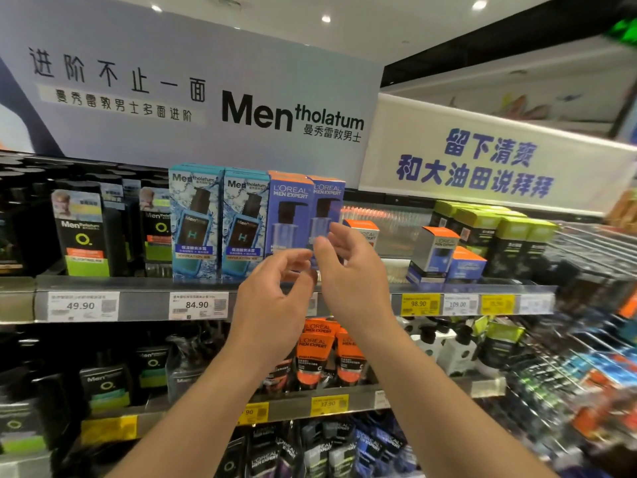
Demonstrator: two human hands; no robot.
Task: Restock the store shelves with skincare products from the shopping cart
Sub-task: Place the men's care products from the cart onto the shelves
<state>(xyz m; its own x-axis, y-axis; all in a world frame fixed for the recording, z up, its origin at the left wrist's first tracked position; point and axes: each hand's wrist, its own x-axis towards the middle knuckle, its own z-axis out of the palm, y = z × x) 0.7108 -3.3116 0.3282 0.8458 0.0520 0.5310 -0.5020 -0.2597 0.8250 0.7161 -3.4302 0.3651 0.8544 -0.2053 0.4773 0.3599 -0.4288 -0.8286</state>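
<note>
Two hands were raised in front of the top shelf [144,283], and neither held anything. The left hand [272,298] had its fingers loosely curled and apart; the right hand [348,270] was spread wide, its fingertips [336,229] level with the right-hand blue box [327,208], though whether they touched it I could not tell.

The risk, as I judged it, lay there. That box stood at the end of its row with a gap to its right, and a careless nudge could have tipped it sideways into the small orange-topped box [362,232] or off the shelf's front lip.

The blue box stood upright on the shelf, face forward, a pump bottle printed on it, tight against its twin [287,215] on the left. The cart was out of sight.
</note>
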